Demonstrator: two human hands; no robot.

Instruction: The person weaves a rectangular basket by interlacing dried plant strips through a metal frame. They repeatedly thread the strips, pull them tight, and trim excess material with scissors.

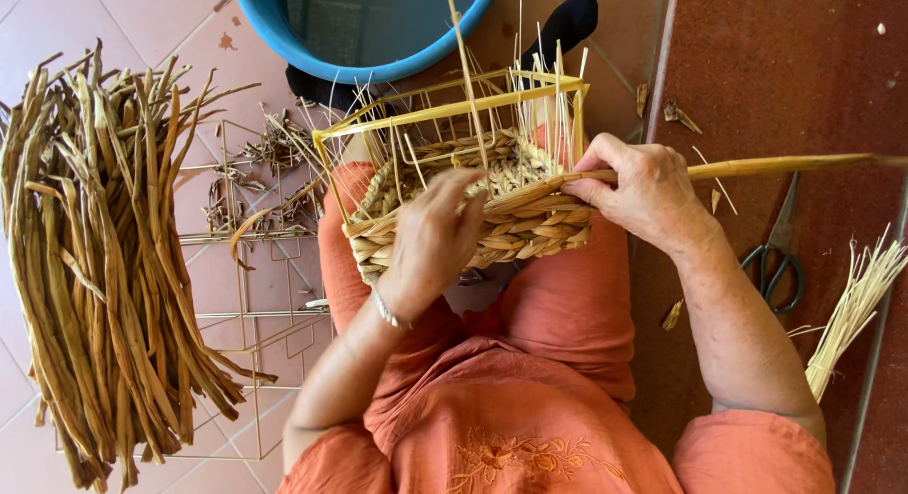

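- Two hands are at work on one piece, a half-woven rectangular basket of plaited straw-coloured fibre on a yellow wire frame (492, 201), which sits on my lap over the orange trousers.
- My left hand (430, 239) lies over the near wall of the basket, back of the hand up, fingers curled loosely and pressed down onto the top edge of the weave; I cannot tell whether they pinch a strand beneath.
- Its wrist carries a thin silver bracelet (386, 312), and the forearm runs up from the lower left, bent at the elbow.
- My right hand (643, 187) is closed around a long pale-yellow flat reed strand (785, 164), fingers wrapped over it right at the basket's right corner.
- That strand runs straight out to the right edge of view, nearly level.
- The right forearm comes in from the lower right, wrist bent slightly inward.
- Lying left of me on the pink tiles is a thick bundle of dried brown-green stalks (104, 267), partly over a bare yellow wire frame (255, 295).
- Dark-handled scissors (777, 258) rest on the red floor just right of my right forearm, near a small sheaf of pale straw (856, 305).
- Beyond the basket stands a round blue plastic tub (274, 31).
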